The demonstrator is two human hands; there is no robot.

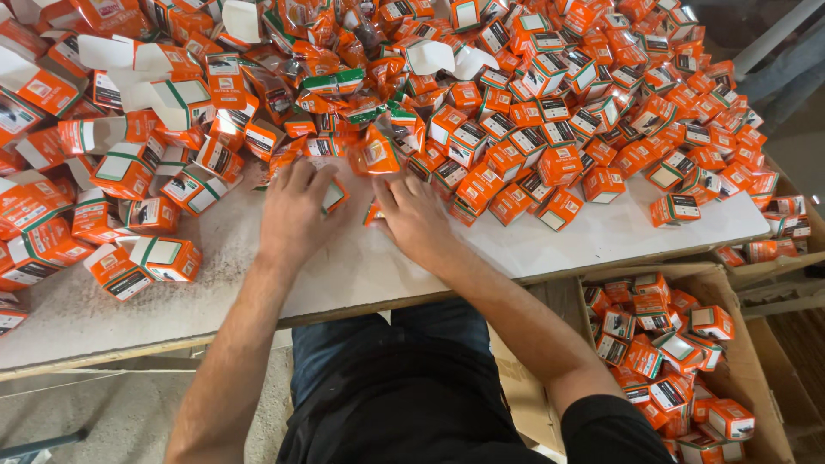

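Hands rest among small orange cartons point(481, 185): our left hand point(296, 210) flat on one; right hand point(412, 215) apparently pinching another. Piles could slide off the white table point(601, 236).

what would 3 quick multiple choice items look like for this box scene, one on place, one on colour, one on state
1. Where is the carton of boxes?
A. on the table
B. below the table's right end
C. on the person's lap

2. What colour are most small boxes?
A. blue
B. orange
C. black

3. How do the hands lie?
A. both flat on the table, palms down
B. both raised in the air
C. one behind the back

Answers:
1 B, the carton stands lower, to the person's right of the table edge.
2 B, the heap is orange with white and green panels.
3 A, the left hand and right hand press on the board at the heap's edge, each over a small box.
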